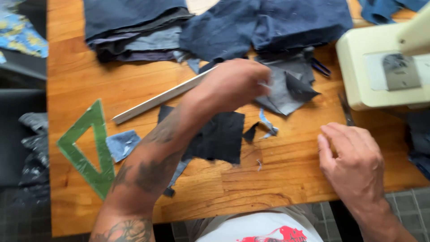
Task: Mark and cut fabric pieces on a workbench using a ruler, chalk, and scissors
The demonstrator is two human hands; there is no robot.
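Left hand [235, 83] gripping grey fabric scrap [286, 89], wooden table [277, 175]

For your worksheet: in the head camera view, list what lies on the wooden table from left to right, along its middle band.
Green set square → small light blue denim scrap → black fabric square → grey fabric pieces at the left hand → right hand → cream sewing machine.

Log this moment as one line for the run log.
left hand: reaching onto grey fabric scrap | right hand: resting on wooden table, holding nothing visible | nearby: white ruler, green set square, sewing machine
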